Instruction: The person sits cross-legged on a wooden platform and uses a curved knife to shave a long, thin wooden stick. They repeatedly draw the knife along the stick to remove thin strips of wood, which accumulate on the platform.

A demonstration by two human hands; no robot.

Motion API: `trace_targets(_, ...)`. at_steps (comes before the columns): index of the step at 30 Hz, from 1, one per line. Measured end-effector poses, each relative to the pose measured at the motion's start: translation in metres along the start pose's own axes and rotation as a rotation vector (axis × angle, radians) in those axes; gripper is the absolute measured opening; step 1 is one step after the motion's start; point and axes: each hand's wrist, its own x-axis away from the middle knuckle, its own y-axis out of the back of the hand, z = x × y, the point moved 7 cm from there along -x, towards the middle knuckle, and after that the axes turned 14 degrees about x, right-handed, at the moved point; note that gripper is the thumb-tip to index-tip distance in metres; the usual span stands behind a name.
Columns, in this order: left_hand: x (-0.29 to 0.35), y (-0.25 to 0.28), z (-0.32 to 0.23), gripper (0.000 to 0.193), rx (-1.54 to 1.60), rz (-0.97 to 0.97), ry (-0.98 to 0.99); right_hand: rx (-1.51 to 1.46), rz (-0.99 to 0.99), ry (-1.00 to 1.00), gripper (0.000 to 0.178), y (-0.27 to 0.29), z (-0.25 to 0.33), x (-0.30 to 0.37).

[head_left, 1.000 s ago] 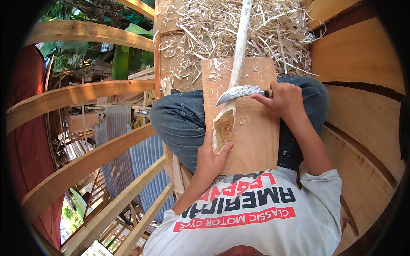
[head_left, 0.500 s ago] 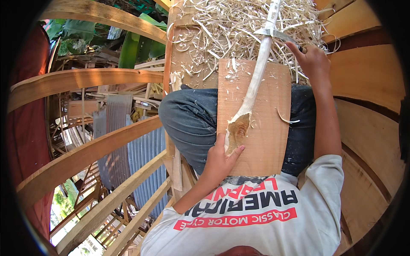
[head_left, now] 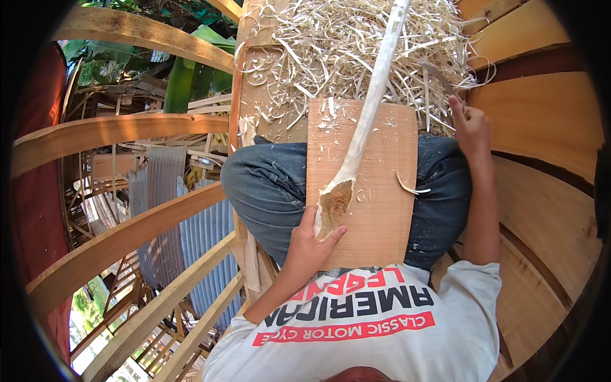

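A long, peeled pale wooden stick (head_left: 368,114) slants across a flat wooden board (head_left: 385,216) lying on my lap. Its near end widens into a brown face (head_left: 335,207) with rough, pale edges. My left hand (head_left: 307,247) is closed round this wide end, thumb and fingers on opposite sides. Off to the right, my right hand (head_left: 472,130) grips a curved knife (head_left: 438,75) by its handle, which the fingers mostly cover. The blade points up and left over the shavings, apart from the stick.
Curled wood shavings (head_left: 356,44) are heaped beyond my knees. Wooden rails (head_left: 127,127) run along the left, with corrugated sheets (head_left: 207,239) and scrap wood below. A slatted wooden wall (head_left: 541,114) stands close on the right. One loose curl (head_left: 412,186) lies on the board.
The knife has come off the stick, and my right hand has drawn back toward me. My left hand keeps its hold on the wide end. The whole view has shifted slightly.
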Motion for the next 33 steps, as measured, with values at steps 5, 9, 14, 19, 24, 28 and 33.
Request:
trace_targets(5, 0.004, -0.001, 0.011, 0.037, 0.147, 0.004, 0.252, -0.074, 0.075, 0.212, 0.064, -0.002, 0.055, 0.068)
trace_targets(9, 0.005, -0.001, 0.021, 0.039, 0.406, 0.074, 0.282, -0.086, 0.104, 0.376, 0.062, -0.013, 0.084, 0.102)
trace_targets(14, 0.008, 0.007, 0.018, 0.045, 0.408, 0.120, 0.224, -0.004, 0.209, 0.394, 0.062, -0.022, 0.089, 0.130)
trace_targets(19, 0.013, 0.006, 0.021, 0.043, 0.239, 0.103, 0.055, 0.130, 0.219, 0.368, 0.065, -0.019, 0.095, 0.133)
trace_targets(24, 0.010, 0.009, 0.012, 0.042, 0.225, 0.122, 0.017, 0.205, 0.196, 0.352, 0.068, -0.020, 0.097, 0.126)
trace_targets(28, 0.017, 0.012, 0.023, 0.041, 0.613, 0.225, 0.337, 0.208, 0.135, 0.437, 0.067, -0.019, 0.108, 0.125)
trace_targets(33, 0.028, 0.007, 0.023, 0.045, 0.759, 0.270, 0.440, 0.167, 0.087, 0.561, 0.066, -0.009, 0.124, 0.137)
